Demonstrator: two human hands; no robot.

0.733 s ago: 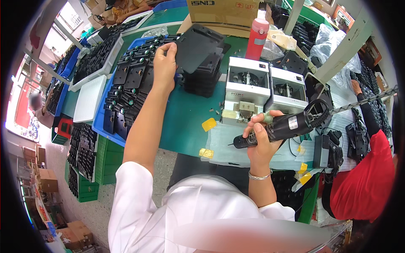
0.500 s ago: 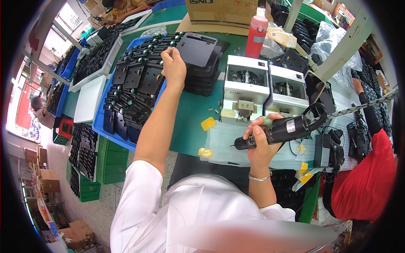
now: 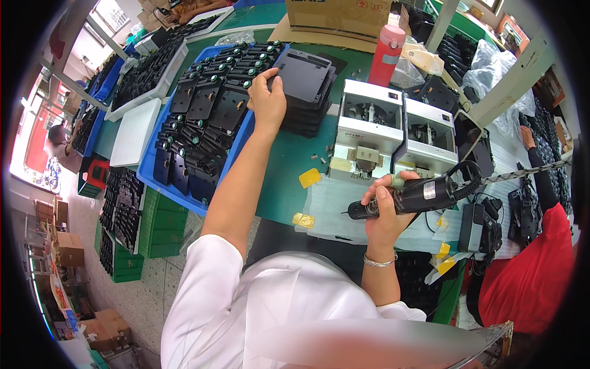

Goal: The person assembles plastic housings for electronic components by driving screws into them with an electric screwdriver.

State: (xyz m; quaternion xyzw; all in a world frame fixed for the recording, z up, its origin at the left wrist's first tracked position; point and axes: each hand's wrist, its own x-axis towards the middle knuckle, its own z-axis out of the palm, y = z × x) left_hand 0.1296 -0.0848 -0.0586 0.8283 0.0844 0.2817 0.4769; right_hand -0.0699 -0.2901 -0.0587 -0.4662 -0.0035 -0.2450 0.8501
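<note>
The person's left hand (image 3: 268, 106) reaches to the upper middle of the frame on an extended forearm (image 3: 236, 184), its fingers curled at the left edge of a flat black plate (image 3: 302, 77); whether they grip it, one cannot tell. That plate lies topmost on a stack (image 3: 301, 120) on the green surface (image 3: 276, 192), just beside the blue tray (image 3: 146, 169). Right of centre, the bent right hand (image 3: 388, 215) has its fingers wrapped around a black power screwdriver (image 3: 427, 194), bit pointing left, below a silver machine (image 3: 362, 138). In the earliest frame the plate was held tilted above the stack; now it rests level there
</note>
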